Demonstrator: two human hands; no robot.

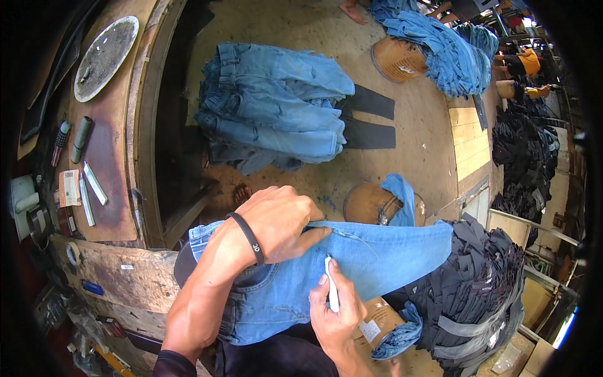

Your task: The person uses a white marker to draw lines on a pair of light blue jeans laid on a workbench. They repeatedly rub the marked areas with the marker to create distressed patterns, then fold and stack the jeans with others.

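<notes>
Now, it's white tool (pixel 332 295) at light-blue jeans (pixel 396 251), up close!
The right hand (pixel 337 314) has the tool clasped, dark tip pointing away from the body; the left hand (pixel 276 220) pinches the jeans near a seam, and they lie stretched right in front of the person. By their right end, a heap of dark cloth (pixel 468 289); farther out, piled blue trousers (pixel 270 100).
</notes>
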